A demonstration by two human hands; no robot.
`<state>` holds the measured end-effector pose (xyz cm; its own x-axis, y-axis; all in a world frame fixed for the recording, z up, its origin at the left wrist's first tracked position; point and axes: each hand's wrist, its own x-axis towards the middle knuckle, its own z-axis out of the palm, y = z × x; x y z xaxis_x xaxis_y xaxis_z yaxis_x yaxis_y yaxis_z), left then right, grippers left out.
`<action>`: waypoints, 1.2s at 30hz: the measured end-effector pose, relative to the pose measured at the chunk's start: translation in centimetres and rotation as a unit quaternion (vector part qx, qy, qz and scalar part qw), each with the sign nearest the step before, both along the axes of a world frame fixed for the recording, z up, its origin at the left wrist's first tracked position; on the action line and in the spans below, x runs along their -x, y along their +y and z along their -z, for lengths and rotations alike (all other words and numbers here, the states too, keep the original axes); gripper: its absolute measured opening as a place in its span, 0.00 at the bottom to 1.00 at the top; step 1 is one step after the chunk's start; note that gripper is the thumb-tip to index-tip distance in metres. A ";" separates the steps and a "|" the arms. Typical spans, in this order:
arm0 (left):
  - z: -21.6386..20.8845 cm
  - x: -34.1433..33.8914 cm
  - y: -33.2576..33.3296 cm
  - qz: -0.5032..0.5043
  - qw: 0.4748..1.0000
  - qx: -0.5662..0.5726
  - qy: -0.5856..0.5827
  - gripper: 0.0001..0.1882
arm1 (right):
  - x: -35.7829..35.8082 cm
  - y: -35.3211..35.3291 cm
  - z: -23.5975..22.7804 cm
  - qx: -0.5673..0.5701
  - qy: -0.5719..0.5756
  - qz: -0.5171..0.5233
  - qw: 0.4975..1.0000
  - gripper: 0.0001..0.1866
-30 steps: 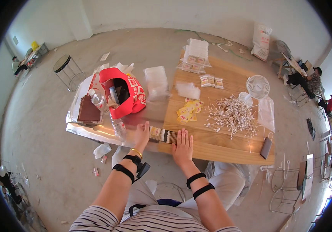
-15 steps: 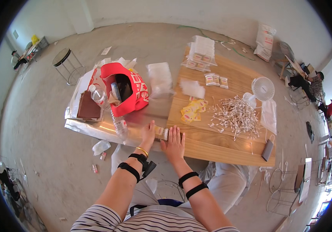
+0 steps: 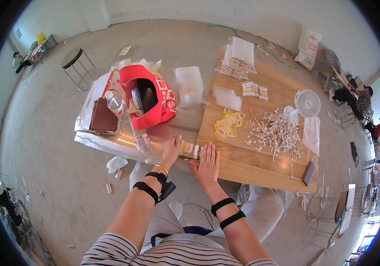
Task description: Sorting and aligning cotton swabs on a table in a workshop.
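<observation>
A small clear pack of cotton swabs with a yellow-and-white card point(image 3: 190, 150) lies at the near edge, where the metal sheet meets the wooden table. My left hand point(image 3: 171, 150) has its fingers closed at the pack's left end. Against its right end rests my right hand point(image 3: 208, 165), fingers stretched out and held flat. Some swab ends are hidden under the right fingers. Yellow cards point(image 3: 229, 123) are scattered just beyond, with a large heap of loose cotton swabs point(image 3: 276, 133) to their right.
A red bag point(image 3: 154, 97), plastic bottles point(image 3: 142, 141) and a brown case point(image 3: 103, 116) crowd the left. Clear bags point(image 3: 189, 84), filled packs point(image 3: 254, 90), a white fan point(image 3: 307, 103) and a dark grey block point(image 3: 308, 173) lie around the table. A stool point(image 3: 71, 57) stands beyond.
The view has shifted slightly. My right hand has moved a little to the right, away from my left, and more of the pack shows between them.
</observation>
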<state>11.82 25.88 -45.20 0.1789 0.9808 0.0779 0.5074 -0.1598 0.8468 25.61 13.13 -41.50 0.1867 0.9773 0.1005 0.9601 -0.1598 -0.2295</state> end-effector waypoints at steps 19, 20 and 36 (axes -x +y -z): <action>3.8 1.4 -1.8 -0.102 0.891 0.332 -0.292 0.31 | 1.3 0.5 0.3 0.003 0.029 0.017 0.999 0.50; 2.2 0.9 -3.1 -0.079 0.844 0.409 -0.337 0.31 | 0.4 0.3 0.3 0.001 0.017 0.026 1.000 0.50; -2.9 0.9 -9.2 0.056 0.916 0.313 -0.245 0.09 | -1.8 -3.4 -1.1 -0.124 0.266 -0.012 0.956 0.14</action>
<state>10.96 16.71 -42.33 0.3750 0.8383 -0.3958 0.0513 0.4075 0.9118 27.39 9.70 -40.40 0.2535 0.9405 0.2265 0.6995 -0.0165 -0.7144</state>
